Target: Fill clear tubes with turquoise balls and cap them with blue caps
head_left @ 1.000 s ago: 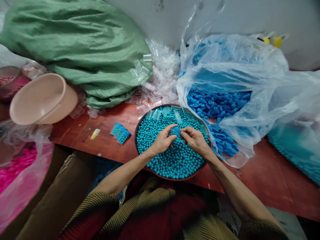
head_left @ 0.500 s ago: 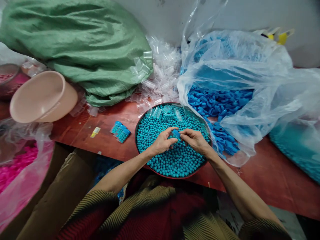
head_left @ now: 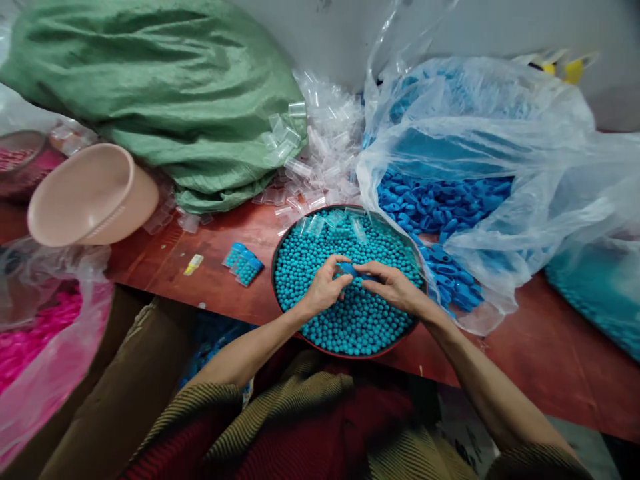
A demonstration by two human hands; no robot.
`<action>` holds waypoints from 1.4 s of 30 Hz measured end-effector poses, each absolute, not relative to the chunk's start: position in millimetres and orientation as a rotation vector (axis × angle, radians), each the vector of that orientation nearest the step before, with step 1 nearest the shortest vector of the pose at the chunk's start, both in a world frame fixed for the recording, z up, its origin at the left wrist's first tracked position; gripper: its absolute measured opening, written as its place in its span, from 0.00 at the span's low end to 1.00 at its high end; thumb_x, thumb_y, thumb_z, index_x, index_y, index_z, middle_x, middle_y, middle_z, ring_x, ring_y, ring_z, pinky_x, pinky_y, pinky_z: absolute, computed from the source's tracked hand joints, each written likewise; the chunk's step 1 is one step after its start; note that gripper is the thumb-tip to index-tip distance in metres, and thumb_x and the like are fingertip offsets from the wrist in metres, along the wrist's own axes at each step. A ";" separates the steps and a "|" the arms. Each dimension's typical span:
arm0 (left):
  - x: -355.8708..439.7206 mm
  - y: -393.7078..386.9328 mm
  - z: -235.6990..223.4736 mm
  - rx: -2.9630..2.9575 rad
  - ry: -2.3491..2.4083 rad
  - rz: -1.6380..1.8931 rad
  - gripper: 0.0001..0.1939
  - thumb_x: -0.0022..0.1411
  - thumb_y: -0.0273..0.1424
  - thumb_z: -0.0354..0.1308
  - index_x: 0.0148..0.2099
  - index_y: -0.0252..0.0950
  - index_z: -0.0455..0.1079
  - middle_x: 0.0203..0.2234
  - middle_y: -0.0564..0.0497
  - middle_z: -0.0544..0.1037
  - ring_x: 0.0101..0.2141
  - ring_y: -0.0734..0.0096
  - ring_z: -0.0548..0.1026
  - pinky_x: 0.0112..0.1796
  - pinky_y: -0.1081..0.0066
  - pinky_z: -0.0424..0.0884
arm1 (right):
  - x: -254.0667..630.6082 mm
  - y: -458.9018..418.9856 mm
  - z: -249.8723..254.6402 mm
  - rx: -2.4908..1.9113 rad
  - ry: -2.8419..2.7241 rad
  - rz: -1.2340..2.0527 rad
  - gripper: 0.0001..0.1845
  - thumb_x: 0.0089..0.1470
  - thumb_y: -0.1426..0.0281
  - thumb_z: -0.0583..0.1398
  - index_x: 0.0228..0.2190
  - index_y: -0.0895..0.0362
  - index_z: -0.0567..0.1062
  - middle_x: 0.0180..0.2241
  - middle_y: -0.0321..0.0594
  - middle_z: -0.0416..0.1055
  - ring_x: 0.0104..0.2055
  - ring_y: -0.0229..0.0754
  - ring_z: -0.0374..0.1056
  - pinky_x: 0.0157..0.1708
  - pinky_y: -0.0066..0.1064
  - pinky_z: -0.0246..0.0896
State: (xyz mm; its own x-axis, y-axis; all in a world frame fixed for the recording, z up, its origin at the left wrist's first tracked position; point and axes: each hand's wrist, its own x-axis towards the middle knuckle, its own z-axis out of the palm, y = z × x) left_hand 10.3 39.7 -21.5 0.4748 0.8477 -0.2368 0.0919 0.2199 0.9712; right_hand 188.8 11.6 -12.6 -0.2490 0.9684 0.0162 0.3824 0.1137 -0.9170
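Over a round tray (head_left: 273, 283) of turquoise beads (head_left: 357, 330), both my hands work close together. Between the bent thumb and fingers of my left hand (head_left: 325, 288) is a small capped container (head_left: 347, 269), its blue top showing and the rest mostly covered by fingers. My right hand (head_left: 393, 287) is pinched just beside it, with a bit of blue (head_left: 369, 277) between thumb and fingers; whether that is a separate cap or part of the container I cannot tell. Several clear empty tubes (head_left: 359, 231) lie on the beads at the tray's far side.
Filled blue-capped containers (head_left: 246, 267) lie left of the tray. Behind are a heap of clear tubes (head_left: 327, 157) and a green sack (head_left: 165, 100). A plastic bag (head_left: 540, 200) spills blue caps (head_left: 445, 207) at right. A pink basin (head_left: 80, 200) stands left.
My right fingers have shifted slightly and a blue bit now shows between them. The left hand keeps its grip on the container. The view has moved a little.
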 end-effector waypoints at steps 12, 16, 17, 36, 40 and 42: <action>2.4 39.4 -11.9 1.235 0.874 0.544 0.18 0.57 0.32 0.55 0.49 0.39 0.55 0.29 0.58 0.69 0.14 0.86 0.64 0.15 0.80 0.58 | 180.1 24.1 -6.7 -1.373 -1.460 1.177 0.13 0.49 0.61 0.60 0.34 0.57 0.75 0.27 0.37 0.72 0.27 0.39 0.69 0.29 0.34 0.68; 4.4 38.6 -11.4 1.200 0.907 0.574 0.25 0.56 0.33 0.57 0.54 0.39 0.53 0.29 0.57 0.70 0.15 0.86 0.62 0.15 0.80 0.56 | 171.3 14.2 -2.4 -1.388 -1.739 1.021 0.18 0.52 0.61 0.59 0.42 0.57 0.71 0.37 0.42 0.73 0.38 0.43 0.70 0.38 0.36 0.67; 4.5 38.8 -10.9 1.194 0.898 0.589 0.27 0.56 0.34 0.57 0.56 0.39 0.53 0.28 0.57 0.69 0.15 0.85 0.61 0.16 0.80 0.56 | 167.6 10.7 -3.1 -1.401 -1.799 0.984 0.24 0.50 0.60 0.61 0.47 0.57 0.68 0.41 0.44 0.72 0.40 0.45 0.70 0.38 0.37 0.68; 10.0 29.1 -19.9 1.215 1.028 0.745 0.09 0.53 0.31 0.57 0.38 0.35 0.63 0.23 0.58 0.65 0.25 0.79 0.62 0.28 0.78 0.61 | 132.9 -2.2 -41.5 -1.575 -2.169 0.416 0.39 0.46 0.57 0.61 0.55 0.62 0.57 0.40 0.50 0.67 0.35 0.49 0.69 0.28 0.36 0.66; -16.2 39.3 -16.4 1.352 1.084 0.629 0.13 0.55 0.33 0.55 0.43 0.36 0.64 0.25 0.57 0.66 0.24 0.78 0.63 0.25 0.77 0.62 | 134.4 -1.4 -33.0 -1.577 -2.276 0.493 0.36 0.54 0.57 0.57 0.59 0.57 0.53 0.47 0.50 0.67 0.40 0.49 0.70 0.31 0.36 0.67; -40.8 47.0 -12.7 1.340 1.161 0.629 0.19 0.55 0.36 0.54 0.49 0.37 0.62 0.26 0.57 0.67 0.22 0.78 0.65 0.22 0.76 0.63 | 147.4 7.1 -28.7 -1.636 -2.267 0.456 0.30 0.57 0.60 0.55 0.58 0.56 0.57 0.49 0.49 0.68 0.45 0.49 0.69 0.35 0.36 0.67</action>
